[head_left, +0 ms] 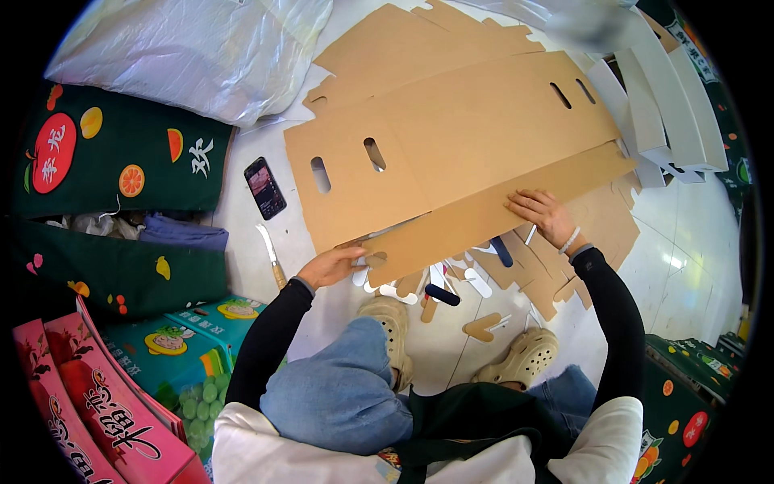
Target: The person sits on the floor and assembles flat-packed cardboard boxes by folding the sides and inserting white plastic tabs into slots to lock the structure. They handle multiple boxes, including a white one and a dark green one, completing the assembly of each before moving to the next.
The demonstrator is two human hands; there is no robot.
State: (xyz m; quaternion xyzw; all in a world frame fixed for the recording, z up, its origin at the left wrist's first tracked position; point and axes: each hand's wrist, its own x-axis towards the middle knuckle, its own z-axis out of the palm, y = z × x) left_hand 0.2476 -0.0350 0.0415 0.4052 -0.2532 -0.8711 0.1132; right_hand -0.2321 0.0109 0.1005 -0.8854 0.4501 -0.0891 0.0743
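Observation:
A large brown cardboard sheet (476, 121) with oval hand-hole slots lies in front of me, its near strip (459, 218) folded up along a crease. My left hand (332, 266) grips the left end of that strip, beside a round cut-out. Further right, my right hand (547, 216) has its fingers over the strip's upper edge, the thumb side below it. A thin white piece (530, 234) shows just under the right hand; whether the fingers touch it, I cannot tell.
More flat cardboard (435, 40) lies beneath and beyond the sheet. Cut-out scraps (442, 294) litter the floor by my clogs. At left are a phone (264, 188), a curved knife (270, 256) and printed boxes (121, 153). White boxes (657, 105) stand at far right.

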